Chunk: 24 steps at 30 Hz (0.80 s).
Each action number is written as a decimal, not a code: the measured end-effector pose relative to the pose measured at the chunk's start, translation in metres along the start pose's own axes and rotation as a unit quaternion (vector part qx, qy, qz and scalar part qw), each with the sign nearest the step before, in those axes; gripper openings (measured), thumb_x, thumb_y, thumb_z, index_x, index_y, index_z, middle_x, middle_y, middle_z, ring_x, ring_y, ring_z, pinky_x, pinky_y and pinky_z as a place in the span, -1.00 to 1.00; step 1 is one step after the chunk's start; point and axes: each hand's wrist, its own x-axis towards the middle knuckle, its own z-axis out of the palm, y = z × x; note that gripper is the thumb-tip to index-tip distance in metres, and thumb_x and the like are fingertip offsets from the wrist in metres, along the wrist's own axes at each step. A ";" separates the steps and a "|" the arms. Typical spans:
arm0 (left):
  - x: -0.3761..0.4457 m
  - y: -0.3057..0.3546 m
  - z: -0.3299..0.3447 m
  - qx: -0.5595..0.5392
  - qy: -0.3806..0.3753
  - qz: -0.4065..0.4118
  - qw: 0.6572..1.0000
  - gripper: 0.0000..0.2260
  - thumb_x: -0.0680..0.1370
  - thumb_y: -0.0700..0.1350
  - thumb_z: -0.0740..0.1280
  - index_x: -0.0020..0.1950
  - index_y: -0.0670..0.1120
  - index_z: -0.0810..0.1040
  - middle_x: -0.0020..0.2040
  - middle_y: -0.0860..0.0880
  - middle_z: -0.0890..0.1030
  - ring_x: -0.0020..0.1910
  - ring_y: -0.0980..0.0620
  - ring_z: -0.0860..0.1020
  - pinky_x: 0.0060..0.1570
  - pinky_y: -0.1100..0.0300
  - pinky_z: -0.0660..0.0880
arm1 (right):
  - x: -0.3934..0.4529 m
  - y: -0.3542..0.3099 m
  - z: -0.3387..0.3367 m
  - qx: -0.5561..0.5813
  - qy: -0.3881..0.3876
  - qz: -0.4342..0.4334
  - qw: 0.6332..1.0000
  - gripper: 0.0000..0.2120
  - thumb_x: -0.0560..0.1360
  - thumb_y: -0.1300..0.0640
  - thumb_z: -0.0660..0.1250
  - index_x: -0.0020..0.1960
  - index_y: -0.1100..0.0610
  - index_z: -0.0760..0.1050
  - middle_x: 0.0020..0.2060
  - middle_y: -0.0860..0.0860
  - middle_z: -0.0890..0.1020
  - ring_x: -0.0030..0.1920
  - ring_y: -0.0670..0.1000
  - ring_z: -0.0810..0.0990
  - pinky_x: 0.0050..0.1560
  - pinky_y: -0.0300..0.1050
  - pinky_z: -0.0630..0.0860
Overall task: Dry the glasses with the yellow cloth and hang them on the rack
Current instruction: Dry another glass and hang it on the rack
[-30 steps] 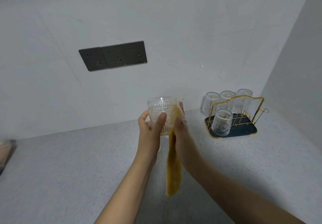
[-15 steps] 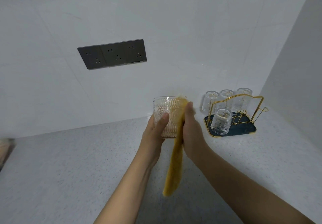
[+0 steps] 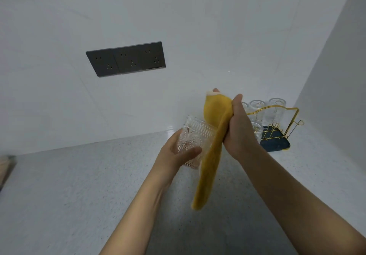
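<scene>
My left hand grips a clear embossed glass, tilted with its mouth up and to the right, above the counter. My right hand grips the yellow cloth just right of the glass. The cloth's bunched top rises above the glass rim and its long tail hangs down toward the counter. Behind my right hand stands the gold wire rack on a dark blue tray. Several clear glasses hang on it upside down, partly hidden by my hand.
The speckled grey counter meets white walls at the back and right. A dark triple socket panel is on the back wall. A blurred object sits at the far left edge.
My right hand has lifted the cloth up out of the glass. My left hand has lowered and tilted the glass. The view has shifted slightly.
</scene>
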 end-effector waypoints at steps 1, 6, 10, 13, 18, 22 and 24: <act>0.000 0.000 -0.001 0.020 0.021 0.007 1.000 -0.44 0.29 -0.03 0.54 0.26 0.09 0.50 0.13 0.04 0.66 0.08 0.06 0.64 -0.01 0.17 0.59 | 0.000 -0.001 0.000 -0.025 -0.023 0.004 0.999 -0.46 0.56 -0.26 -0.16 0.15 -0.09 0.53 0.22 0.03 0.56 0.26 0.03 0.49 0.39 0.11 0.29; -0.005 0.001 0.004 0.046 0.091 0.035 0.994 -0.40 0.26 -0.07 0.63 0.23 0.00 0.48 0.07 0.10 0.63 -0.07 0.29 0.62 -0.22 0.37 0.53 | -0.018 -0.002 0.006 -0.363 -0.023 0.021 0.931 -0.30 0.55 -0.26 -0.21 0.21 0.17 0.49 0.14 0.10 0.57 0.19 0.03 0.49 0.33 -0.01 0.28; -0.002 0.006 -0.001 0.019 0.105 0.052 0.993 -0.51 0.33 -0.18 0.58 0.19 0.03 0.51 0.15 0.02 0.60 0.06 0.18 0.60 -0.10 0.32 0.56 | -0.023 -0.005 0.001 -0.429 -0.155 0.104 0.884 -0.25 0.46 -0.35 -0.15 -0.01 0.20 0.57 0.05 0.12 0.61 0.10 0.03 0.54 0.29 0.00 0.33; 0.003 0.009 -0.004 -0.007 0.070 0.022 0.997 -0.41 0.19 0.02 0.58 0.19 0.11 0.51 0.17 -0.10 0.59 0.10 -0.06 0.62 -0.02 0.13 0.58 | -0.024 -0.003 -0.006 -0.356 -0.181 0.143 0.906 -0.36 0.39 -0.36 -0.04 -0.04 0.12 0.53 -0.01 0.03 0.60 0.15 0.02 0.50 0.34 -0.02 0.29; 0.001 0.010 0.001 -0.119 0.029 -0.055 0.991 -0.21 0.01 0.13 0.67 0.17 -0.02 0.53 0.05 -0.15 0.66 -0.06 -0.09 0.67 -0.13 0.04 0.62 | -0.019 -0.015 -0.006 -0.341 -0.266 0.159 0.888 -0.62 0.38 -0.19 0.15 -0.07 0.07 0.55 -0.17 -0.03 0.67 -0.16 -0.07 0.66 -0.07 -0.18 0.60; 0.001 0.012 -0.001 -0.188 -0.017 -0.096 0.977 -0.13 -0.06 0.10 0.70 0.16 -0.14 0.53 -0.06 -0.15 0.68 -0.13 -0.10 0.66 -0.13 -0.01 0.63 | -0.022 -0.027 -0.005 -0.427 -0.368 0.142 0.813 -0.84 0.50 0.11 0.24 0.04 0.07 0.53 -0.09 -0.07 0.66 -0.11 -0.20 0.61 -0.09 -0.34 0.56; 0.000 0.015 -0.002 -0.185 -0.056 -0.124 0.973 -0.14 -0.04 0.08 0.70 0.17 -0.17 0.53 -0.05 -0.16 0.65 -0.14 -0.09 0.65 -0.19 0.02 0.64 | -0.021 -0.027 -0.006 -0.515 -0.384 0.129 0.755 -0.69 0.46 0.04 0.32 0.18 0.11 0.50 0.06 0.03 0.61 0.01 -0.11 0.58 0.01 -0.26 0.54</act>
